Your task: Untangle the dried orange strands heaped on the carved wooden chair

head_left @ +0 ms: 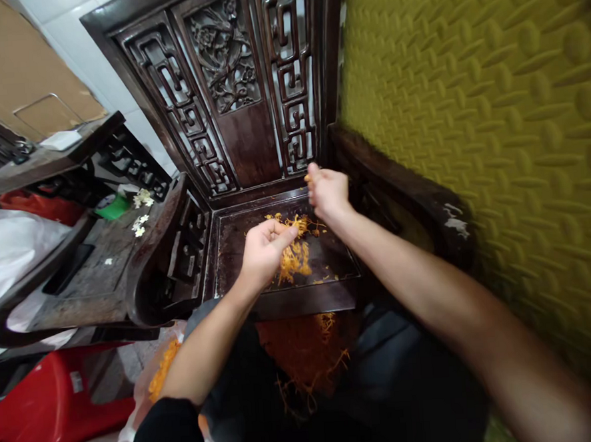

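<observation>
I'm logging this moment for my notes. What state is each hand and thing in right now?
left hand: closed on a pinch of orange strands, over the chair seat
right hand: raised, fingers pinched on a small orange bit
orange strands: loose pile on the seat
chair seat: dark wood, scattered with strands
red stool: tipped, on the floor
white flowers: lying on the neighbouring chair

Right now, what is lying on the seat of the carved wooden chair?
A loose pile of orange strands lies on the dark chair seat. The left hand covers part of the pile; the right hand pinches a few strands above it.
</observation>
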Action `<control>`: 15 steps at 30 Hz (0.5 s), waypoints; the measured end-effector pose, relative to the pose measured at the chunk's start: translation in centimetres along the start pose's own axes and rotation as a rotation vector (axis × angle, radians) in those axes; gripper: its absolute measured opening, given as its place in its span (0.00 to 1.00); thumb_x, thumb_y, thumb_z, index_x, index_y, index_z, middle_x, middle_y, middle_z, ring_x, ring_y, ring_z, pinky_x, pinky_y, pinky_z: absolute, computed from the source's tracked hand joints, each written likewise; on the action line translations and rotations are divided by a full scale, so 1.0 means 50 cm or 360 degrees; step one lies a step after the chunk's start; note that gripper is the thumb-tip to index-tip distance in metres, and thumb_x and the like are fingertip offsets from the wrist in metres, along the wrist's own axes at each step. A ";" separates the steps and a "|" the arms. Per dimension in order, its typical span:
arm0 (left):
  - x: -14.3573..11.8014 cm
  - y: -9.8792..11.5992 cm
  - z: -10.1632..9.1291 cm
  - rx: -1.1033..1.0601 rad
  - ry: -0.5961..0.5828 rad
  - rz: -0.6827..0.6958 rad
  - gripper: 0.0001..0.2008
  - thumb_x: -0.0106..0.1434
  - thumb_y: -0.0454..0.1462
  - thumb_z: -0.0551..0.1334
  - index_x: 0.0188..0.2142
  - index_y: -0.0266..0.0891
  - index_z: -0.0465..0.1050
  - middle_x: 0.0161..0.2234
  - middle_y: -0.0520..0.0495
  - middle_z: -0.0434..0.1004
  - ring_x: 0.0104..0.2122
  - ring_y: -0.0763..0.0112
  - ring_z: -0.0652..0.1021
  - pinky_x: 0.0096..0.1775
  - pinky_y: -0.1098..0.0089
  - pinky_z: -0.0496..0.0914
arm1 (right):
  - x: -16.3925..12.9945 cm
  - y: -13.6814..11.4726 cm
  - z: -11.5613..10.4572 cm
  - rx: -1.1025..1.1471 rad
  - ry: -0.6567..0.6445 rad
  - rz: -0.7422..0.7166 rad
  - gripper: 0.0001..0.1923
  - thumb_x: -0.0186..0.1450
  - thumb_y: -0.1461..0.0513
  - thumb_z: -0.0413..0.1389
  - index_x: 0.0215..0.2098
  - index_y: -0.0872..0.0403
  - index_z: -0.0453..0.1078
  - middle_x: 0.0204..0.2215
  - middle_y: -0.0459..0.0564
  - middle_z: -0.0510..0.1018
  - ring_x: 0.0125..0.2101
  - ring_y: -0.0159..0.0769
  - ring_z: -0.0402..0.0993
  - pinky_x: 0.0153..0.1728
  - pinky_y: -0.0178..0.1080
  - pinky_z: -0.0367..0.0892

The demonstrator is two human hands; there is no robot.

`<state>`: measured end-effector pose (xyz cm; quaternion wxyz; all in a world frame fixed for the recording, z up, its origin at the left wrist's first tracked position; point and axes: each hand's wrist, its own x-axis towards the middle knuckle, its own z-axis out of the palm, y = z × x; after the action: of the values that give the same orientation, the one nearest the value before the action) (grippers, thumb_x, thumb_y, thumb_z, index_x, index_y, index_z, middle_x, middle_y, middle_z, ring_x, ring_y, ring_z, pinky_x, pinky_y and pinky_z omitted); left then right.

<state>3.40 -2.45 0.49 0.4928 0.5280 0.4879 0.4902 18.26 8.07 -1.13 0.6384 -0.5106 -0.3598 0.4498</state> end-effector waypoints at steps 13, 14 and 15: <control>0.031 -0.015 -0.056 -0.0326 0.0000 -0.0047 0.22 0.56 0.50 0.72 0.27 0.38 0.67 0.16 0.57 0.66 0.12 0.83 0.61 0.16 0.78 0.54 | -0.112 -0.014 0.021 0.0426 -0.0801 0.0500 0.15 0.65 0.52 0.64 0.37 0.56 0.73 0.21 0.42 0.69 0.15 0.21 0.57 0.11 0.26 0.45; 0.029 -0.014 -0.055 -0.0350 0.0012 -0.0044 0.22 0.55 0.50 0.73 0.26 0.38 0.66 0.16 0.56 0.66 0.12 0.83 0.61 0.16 0.78 0.54 | -0.120 -0.014 0.026 0.0415 -0.0883 0.0472 0.18 0.64 0.49 0.64 0.35 0.56 0.72 0.18 0.40 0.65 0.14 0.21 0.54 0.11 0.27 0.43; 0.027 -0.011 -0.054 -0.0385 0.0022 -0.0045 0.22 0.54 0.50 0.73 0.26 0.38 0.66 0.16 0.56 0.66 0.12 0.84 0.61 0.15 0.78 0.54 | -0.123 -0.014 0.029 0.0388 -0.0964 0.0432 0.20 0.62 0.48 0.66 0.33 0.56 0.71 0.16 0.38 0.62 0.14 0.21 0.53 0.12 0.27 0.43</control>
<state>0.72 -0.96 0.10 0.5564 0.4544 0.4359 0.5422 15.02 2.70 -0.14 0.4932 -0.3172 -0.4054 0.7012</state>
